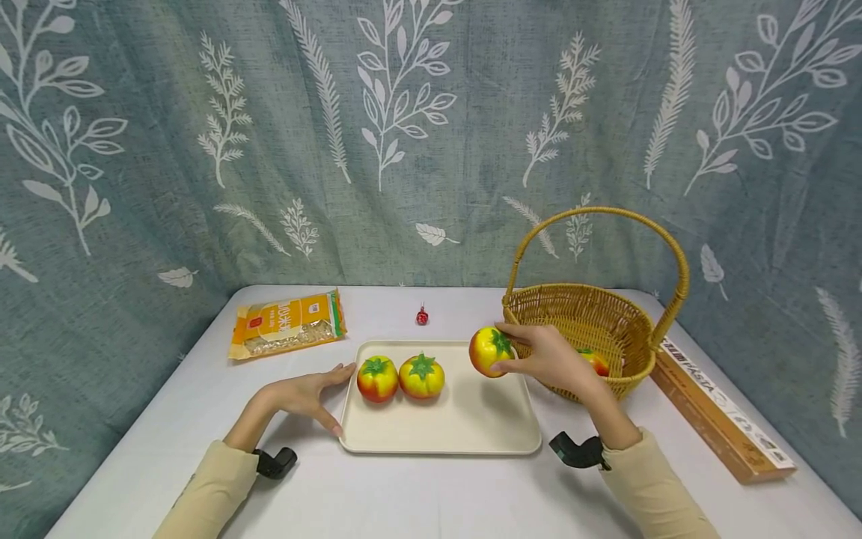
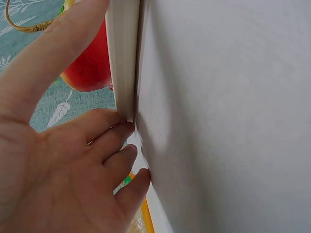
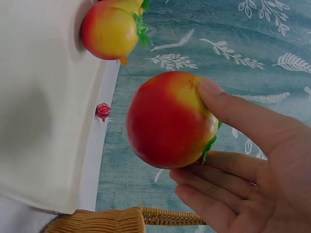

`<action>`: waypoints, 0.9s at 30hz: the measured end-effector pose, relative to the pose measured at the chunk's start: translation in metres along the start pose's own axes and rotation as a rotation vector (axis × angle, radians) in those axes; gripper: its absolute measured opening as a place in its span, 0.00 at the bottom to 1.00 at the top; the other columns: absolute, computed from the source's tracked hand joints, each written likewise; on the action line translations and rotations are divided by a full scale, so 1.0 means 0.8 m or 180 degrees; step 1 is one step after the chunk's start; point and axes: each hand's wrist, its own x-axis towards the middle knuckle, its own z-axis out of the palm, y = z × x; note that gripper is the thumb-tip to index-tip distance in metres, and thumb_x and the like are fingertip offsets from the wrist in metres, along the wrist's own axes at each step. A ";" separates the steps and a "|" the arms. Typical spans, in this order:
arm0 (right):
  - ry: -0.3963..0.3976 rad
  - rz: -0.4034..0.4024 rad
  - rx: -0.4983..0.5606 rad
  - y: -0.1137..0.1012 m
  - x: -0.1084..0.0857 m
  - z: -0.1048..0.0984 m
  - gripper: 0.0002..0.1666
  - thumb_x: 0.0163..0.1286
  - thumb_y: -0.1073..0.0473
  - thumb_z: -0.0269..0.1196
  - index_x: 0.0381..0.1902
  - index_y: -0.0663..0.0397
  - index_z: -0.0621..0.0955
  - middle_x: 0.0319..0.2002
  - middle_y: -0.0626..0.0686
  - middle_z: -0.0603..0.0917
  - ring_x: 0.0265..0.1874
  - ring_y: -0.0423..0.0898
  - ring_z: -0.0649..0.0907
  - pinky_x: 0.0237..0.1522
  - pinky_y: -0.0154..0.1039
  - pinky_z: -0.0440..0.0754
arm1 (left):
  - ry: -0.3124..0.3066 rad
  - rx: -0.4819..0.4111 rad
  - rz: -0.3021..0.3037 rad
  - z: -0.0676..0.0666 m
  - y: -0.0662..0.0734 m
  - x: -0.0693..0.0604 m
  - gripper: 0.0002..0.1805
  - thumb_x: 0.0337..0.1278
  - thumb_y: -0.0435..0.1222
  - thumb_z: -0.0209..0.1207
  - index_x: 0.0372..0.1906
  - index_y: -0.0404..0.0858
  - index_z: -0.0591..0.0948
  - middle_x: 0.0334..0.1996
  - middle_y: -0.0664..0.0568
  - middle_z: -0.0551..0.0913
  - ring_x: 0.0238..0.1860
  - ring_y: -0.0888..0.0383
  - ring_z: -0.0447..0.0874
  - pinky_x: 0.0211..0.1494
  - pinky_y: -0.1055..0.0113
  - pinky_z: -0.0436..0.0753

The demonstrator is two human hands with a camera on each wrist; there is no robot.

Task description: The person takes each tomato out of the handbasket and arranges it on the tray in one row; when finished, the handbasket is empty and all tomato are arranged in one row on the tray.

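Observation:
A red-yellow fruit with a green leafy top (image 1: 490, 352) is pinched between thumb and fingers of my right hand (image 1: 554, 361), held above the tray's right end, beside the basket. In the right wrist view the held fruit (image 3: 170, 120) shows its red underside against the hand (image 3: 243, 165). Two similar fruits, one at the left (image 1: 378, 379) and one beside it (image 1: 422, 376), sit on the cream tray (image 1: 471, 442). My left hand (image 1: 306, 397) touches the tray's left edge with spread fingers; in the left wrist view, the hand (image 2: 73, 160) lies against the tray rim (image 2: 122, 58).
A wicker basket (image 1: 572, 299) with a tall handle stands at the right, a similar fruit (image 1: 595, 362) inside. Right of it lies a long pasta box (image 1: 720, 412). An orange-yellow bag (image 1: 288, 324) lies back left, and a small red object (image 1: 422, 316) behind the tray.

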 end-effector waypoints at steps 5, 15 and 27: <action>-0.0120 0.0019 -0.0027 0.000 0.003 0.009 0.43 0.54 0.45 0.73 0.62 0.63 0.76 0.57 0.60 0.80 0.53 0.55 0.80 0.51 0.51 0.79 | -0.0011 -0.0023 -0.0012 0.000 0.000 0.000 0.64 0.34 0.44 0.78 0.76 0.34 0.51 0.74 0.34 0.46 0.74 0.38 0.41 0.72 0.42 0.46; -0.0406 -0.0086 -0.0070 0.003 0.009 0.040 0.39 0.57 0.51 0.73 0.61 0.66 0.75 0.56 0.63 0.80 0.55 0.57 0.80 0.54 0.50 0.78 | 0.0010 0.0004 -0.0026 0.000 0.002 -0.001 0.64 0.34 0.44 0.78 0.76 0.34 0.51 0.74 0.34 0.46 0.74 0.37 0.42 0.72 0.41 0.46; -0.0514 -0.0133 -0.0113 0.005 0.014 0.065 0.39 0.56 0.52 0.73 0.60 0.69 0.75 0.55 0.64 0.80 0.56 0.57 0.79 0.58 0.50 0.75 | 0.0003 0.0007 -0.0029 -0.001 -0.001 0.001 0.64 0.34 0.44 0.78 0.76 0.35 0.51 0.74 0.34 0.46 0.74 0.38 0.42 0.72 0.41 0.46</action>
